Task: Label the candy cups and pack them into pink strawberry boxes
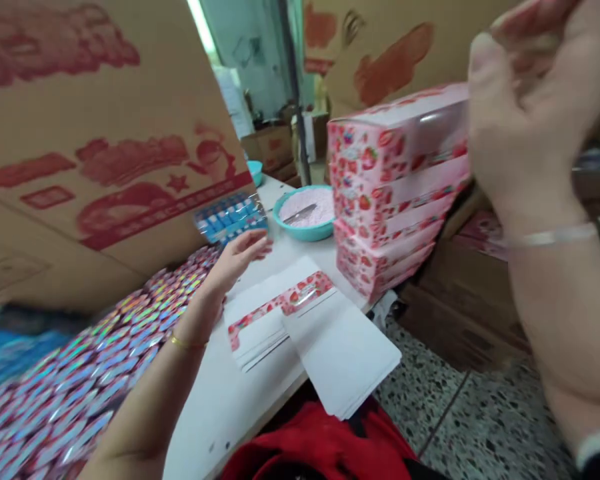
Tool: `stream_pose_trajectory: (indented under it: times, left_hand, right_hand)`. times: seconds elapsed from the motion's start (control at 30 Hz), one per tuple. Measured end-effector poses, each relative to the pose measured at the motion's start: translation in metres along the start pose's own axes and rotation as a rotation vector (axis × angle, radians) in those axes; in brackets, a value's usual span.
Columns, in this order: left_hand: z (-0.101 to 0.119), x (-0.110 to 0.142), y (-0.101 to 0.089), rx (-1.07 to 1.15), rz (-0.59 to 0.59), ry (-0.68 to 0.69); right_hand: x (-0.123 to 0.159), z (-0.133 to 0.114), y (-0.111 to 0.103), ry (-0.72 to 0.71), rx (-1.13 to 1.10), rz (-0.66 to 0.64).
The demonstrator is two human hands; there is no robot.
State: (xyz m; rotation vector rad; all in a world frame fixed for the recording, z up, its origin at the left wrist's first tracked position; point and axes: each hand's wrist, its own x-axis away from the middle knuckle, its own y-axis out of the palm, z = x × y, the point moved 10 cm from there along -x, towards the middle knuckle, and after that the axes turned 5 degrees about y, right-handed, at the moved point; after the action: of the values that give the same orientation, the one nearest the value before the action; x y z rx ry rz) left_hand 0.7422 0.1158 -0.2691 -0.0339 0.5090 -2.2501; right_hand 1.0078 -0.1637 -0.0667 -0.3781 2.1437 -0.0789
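**Light card boxes, best taken at the ends**

The stacked strawberry-print boxes (363, 193) look light and stiff, likely slick and easily dented; their end edges should give the surest hold. They stand at eight o'clock from the right hand (535, 127), curled; I cannot tell whether its fingertips meet. The left hand (233, 262), loosely spread, has white card sheets (337, 347) at four o'clock.
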Motion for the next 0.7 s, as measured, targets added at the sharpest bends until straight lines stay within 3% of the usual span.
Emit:
stream_pose_trajectory:
  times: [0.03, 0.07, 0.13, 0.23, 0.3, 0.37, 0.47, 0.6, 0.7]
  left_hand:
    - [-0.039, 0.019, -0.023, -0.086, 0.052, -0.141]
    - [-0.075, 0.040, -0.045, -0.184, 0.113, -0.269]
    - [-0.129, 0.078, -0.072, -0.320, 0.196, -0.431]
    - [-0.170, 0.109, -0.080, -0.394, 0.278, -0.498]
    - [-0.180, 0.117, -0.077, -0.434, 0.348, -0.514]
    - [-0.182, 0.121, -0.073, -0.448, 0.409, -0.520]
    - [-0.175, 0.121, -0.070, -0.343, 0.460, -0.465]
    - [-0.141, 0.121, -0.075, -0.039, 0.475, -0.292]
    - [-0.094, 0.109, -0.072, 0.360, 0.499, -0.070]
  right_hand:
    - [0.028, -0.023, 0.021, -0.119, -0.057, -0.078]
    - [0.062, -0.039, 0.052, -0.194, -0.160, -0.237]
    - [0.142, -0.045, 0.130, -0.204, -0.229, -0.619]
    - [0.245, 0.002, 0.229, -0.088, -0.022, -0.902]
    - [0.293, 0.052, 0.270, 0.027, 0.178, -1.008]
    - [0.326, 0.090, 0.289, 0.113, 0.290, -1.104]
    - [0.345, 0.116, 0.292, 0.185, 0.321, -1.158]
    - [0.311, 0.121, 0.282, 0.391, 0.187, -1.032]
    - [0.266, 0.095, 0.278, 0.488, -0.142, -0.953]
